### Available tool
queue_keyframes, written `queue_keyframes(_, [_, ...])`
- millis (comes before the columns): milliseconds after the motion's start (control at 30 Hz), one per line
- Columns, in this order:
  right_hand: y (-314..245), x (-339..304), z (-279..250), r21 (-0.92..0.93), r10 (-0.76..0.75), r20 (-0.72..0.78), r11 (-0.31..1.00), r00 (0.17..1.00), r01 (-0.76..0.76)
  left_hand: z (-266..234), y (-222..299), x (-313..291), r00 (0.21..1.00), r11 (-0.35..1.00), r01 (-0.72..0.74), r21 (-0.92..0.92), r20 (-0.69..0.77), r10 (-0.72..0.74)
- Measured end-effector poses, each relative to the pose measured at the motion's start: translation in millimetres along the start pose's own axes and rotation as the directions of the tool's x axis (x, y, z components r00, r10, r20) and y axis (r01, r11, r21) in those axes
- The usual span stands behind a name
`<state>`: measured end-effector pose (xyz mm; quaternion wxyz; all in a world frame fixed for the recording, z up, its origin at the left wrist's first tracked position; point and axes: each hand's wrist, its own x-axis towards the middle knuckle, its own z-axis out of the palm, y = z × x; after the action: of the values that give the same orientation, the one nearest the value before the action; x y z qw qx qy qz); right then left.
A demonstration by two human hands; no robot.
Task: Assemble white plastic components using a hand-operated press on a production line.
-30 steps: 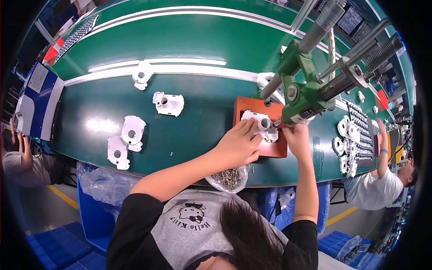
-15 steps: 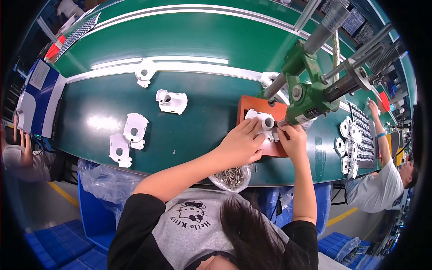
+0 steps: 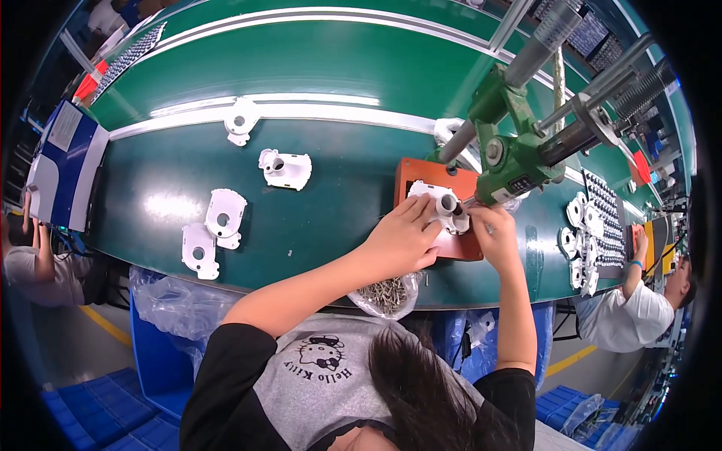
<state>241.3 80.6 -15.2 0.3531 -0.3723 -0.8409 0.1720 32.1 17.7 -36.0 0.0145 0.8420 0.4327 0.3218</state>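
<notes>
- The left hand (image 3: 398,239) lies over the near left side of a white housing (image 3: 425,189), its fingertips touching the part; the fingers are stretched out rather than wrapped around it, and the thumb stands apart.
- The right hand (image 3: 496,234) is at the right side of the same housing, its fingers bent and bunched near the short tube; whether they pinch something small cannot be told.
- The housing sits on an orange base block (image 3: 464,182), its round tube opening upward between the two hands.
- A green press head (image 3: 511,171) with metal rods stands over the right part of the block, just beyond the right hand.
- A clear plastic bag of screws (image 3: 387,297) rests at the near edge of the tabletop (image 3: 323,210), below the left forearm.
- On the left of the tabletop, two flat white plates (image 3: 224,216) touch each other; a white piece with a tube (image 3: 284,171) lies farther back, and another white piece (image 3: 241,120) is at the metal rail.
- A blue and white machine (image 3: 68,169) stands at the far left end.
- On the right, a pile of white parts (image 3: 591,223) lies beside a tray of small dark pieces (image 3: 608,225).
- A co-worker (image 3: 628,316) sits at the right, one arm raised past the tray.
</notes>
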Motion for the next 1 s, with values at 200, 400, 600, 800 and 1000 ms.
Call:
queue_keyframes(200, [0,14,-22,0.337,0.501,0.329,0.73,0.801,-0.595,2,-1,-1,1.0,1.0,-0.021,-0.018,-0.006,0.021])
queue_keyframes(400, [14,34,-20,0.519,0.493,0.513,0.473,0.702,-0.712,2,-2,-1,1.0,1.0,-0.007,-0.025,-0.006,0.007])
queue_keyframes(600, [17,42,-18,0.485,0.481,0.576,0.45,0.661,-0.75,5,-2,-1,0.999,0.999,-0.02,-0.042,-0.044,0.018])
queue_keyframes(800, [15,50,-18,0.466,0.39,0.644,0.482,0.659,-0.742,4,-2,-1,0.999,0.999,-0.021,-0.037,-0.046,0.02])
queue_keyframes(1000, [14,51,-18,0.492,0.4,0.621,0.469,0.674,-0.733,4,-3,-1,1.0,0.999,-0.011,-0.04,-0.029,0.01])
